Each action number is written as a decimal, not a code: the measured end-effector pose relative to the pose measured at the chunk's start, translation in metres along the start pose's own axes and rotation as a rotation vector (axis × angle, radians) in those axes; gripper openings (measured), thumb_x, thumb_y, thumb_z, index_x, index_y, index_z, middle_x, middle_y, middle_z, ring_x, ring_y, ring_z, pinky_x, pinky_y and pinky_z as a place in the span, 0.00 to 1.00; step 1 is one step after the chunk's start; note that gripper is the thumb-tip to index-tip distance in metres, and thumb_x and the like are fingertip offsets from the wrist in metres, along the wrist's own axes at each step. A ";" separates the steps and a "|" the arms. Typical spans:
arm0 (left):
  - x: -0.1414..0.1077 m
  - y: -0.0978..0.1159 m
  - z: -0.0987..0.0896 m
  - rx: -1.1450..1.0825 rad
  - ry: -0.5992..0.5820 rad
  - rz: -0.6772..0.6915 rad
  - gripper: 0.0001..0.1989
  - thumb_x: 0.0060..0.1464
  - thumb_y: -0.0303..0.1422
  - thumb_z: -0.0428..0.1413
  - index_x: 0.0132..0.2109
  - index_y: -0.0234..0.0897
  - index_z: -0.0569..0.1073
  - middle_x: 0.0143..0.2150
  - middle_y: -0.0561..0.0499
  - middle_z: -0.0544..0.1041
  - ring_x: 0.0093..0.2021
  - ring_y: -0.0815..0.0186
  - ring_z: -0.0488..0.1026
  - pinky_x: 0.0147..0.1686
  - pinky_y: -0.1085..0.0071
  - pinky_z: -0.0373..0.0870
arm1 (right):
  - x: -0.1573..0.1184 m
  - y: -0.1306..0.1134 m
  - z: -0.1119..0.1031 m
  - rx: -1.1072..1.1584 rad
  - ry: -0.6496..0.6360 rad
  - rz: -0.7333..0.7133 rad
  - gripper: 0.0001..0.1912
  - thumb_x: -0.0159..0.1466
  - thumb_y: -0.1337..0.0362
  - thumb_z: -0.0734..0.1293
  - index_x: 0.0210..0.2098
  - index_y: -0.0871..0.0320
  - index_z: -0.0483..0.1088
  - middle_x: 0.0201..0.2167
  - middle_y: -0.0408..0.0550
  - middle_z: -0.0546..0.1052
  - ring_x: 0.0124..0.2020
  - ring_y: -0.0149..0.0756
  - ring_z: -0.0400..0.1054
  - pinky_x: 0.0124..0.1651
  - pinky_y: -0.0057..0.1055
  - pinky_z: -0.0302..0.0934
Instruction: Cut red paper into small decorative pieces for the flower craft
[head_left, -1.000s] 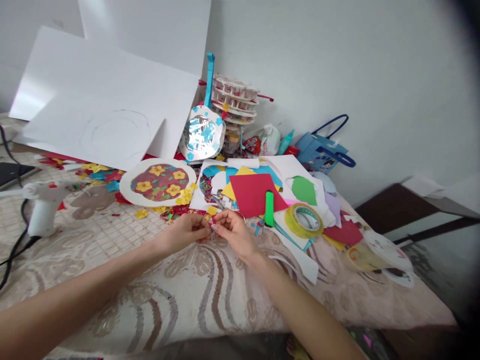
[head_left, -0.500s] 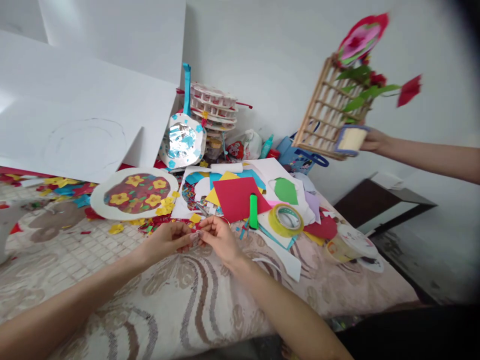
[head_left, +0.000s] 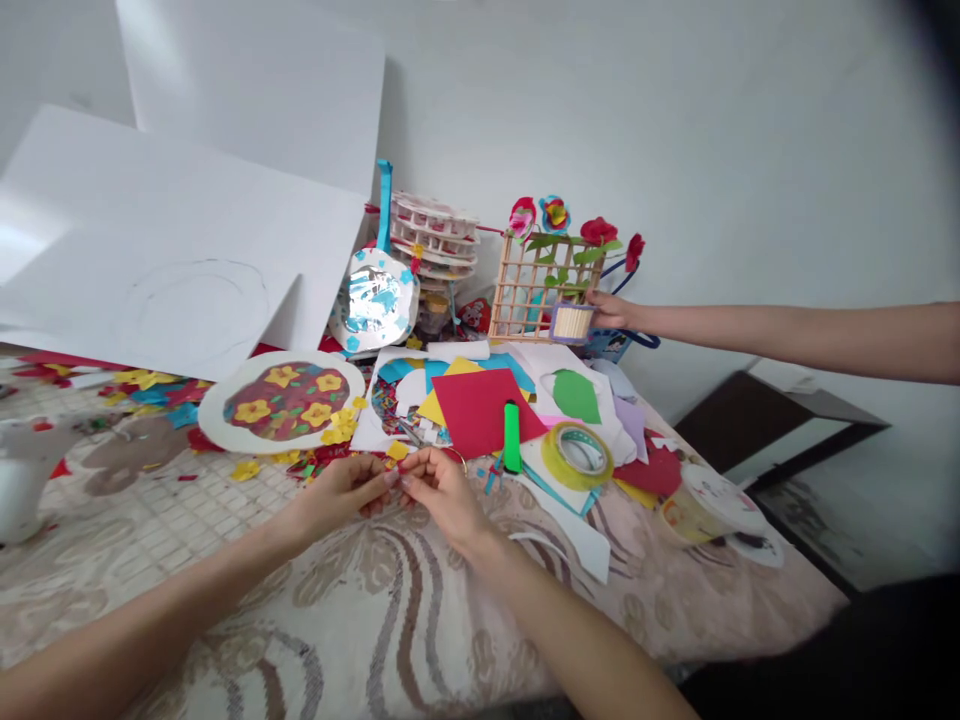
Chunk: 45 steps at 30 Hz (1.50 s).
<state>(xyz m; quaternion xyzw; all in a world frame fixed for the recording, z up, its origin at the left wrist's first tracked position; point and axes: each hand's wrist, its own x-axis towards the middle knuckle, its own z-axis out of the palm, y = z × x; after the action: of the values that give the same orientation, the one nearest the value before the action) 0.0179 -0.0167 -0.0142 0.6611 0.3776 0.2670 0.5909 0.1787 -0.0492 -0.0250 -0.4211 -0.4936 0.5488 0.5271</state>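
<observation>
Above the patterned tablecloth, my left hand (head_left: 349, 490) and my right hand (head_left: 442, 490) meet at the fingertips, both closed in a pinch. A small red piece shows between the fingers; it is mostly hidden and its kind is unclear. Just beyond my fingers are scissors (head_left: 409, 432), a yellow paper scrap (head_left: 397, 450) and a red paper sheet (head_left: 480, 410). On the sheet's right edge lies a green-handled cutter (head_left: 512, 438). A white oval board (head_left: 214, 395) with yellow paper flowers (head_left: 282, 377) is beyond my left hand.
A roll of yellow tape (head_left: 551, 462) and a lidded tub (head_left: 694, 512) stand at the right. Another person's hand (head_left: 611, 310) holds a stick lattice (head_left: 517, 290) with paper flowers. White boards (head_left: 225, 210) lean at the back left. A white glue gun (head_left: 19, 480) is at the left edge.
The other person's hand has lowered the stick lattice and brought it left, towards the table's back. My hands stay pinched together in nearly the same place. The view has shifted slightly.
</observation>
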 end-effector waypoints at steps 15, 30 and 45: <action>-0.004 0.008 -0.001 -0.124 0.019 0.029 0.15 0.47 0.43 0.55 0.25 0.35 0.65 0.20 0.56 0.67 0.21 0.72 0.61 0.22 0.75 0.56 | -0.005 -0.001 0.002 -0.119 -0.129 -0.121 0.07 0.57 0.66 0.63 0.36 0.56 0.62 0.28 0.41 0.69 0.25 0.28 0.66 0.30 0.26 0.62; -0.004 0.011 -0.013 -0.404 -0.049 -0.134 0.14 0.45 0.39 0.60 0.28 0.32 0.67 0.22 0.54 0.68 0.22 0.74 0.62 0.23 0.77 0.55 | 0.008 -0.022 0.000 -0.532 -0.220 -0.413 0.04 0.60 0.66 0.62 0.34 0.56 0.68 0.31 0.45 0.71 0.34 0.33 0.66 0.37 0.29 0.60; -0.006 0.014 -0.009 -0.427 -0.068 -0.121 0.13 0.45 0.39 0.60 0.29 0.32 0.69 0.26 0.52 0.72 0.25 0.73 0.65 0.27 0.75 0.60 | 0.001 -0.013 -0.008 -0.567 -0.131 -0.462 0.07 0.61 0.68 0.61 0.37 0.55 0.68 0.34 0.46 0.72 0.36 0.34 0.66 0.37 0.30 0.61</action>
<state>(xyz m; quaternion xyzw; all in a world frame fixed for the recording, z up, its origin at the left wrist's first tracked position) 0.0097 -0.0160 0.0013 0.5056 0.3315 0.2824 0.7448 0.1882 -0.0477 -0.0132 -0.3919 -0.7408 0.2823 0.4668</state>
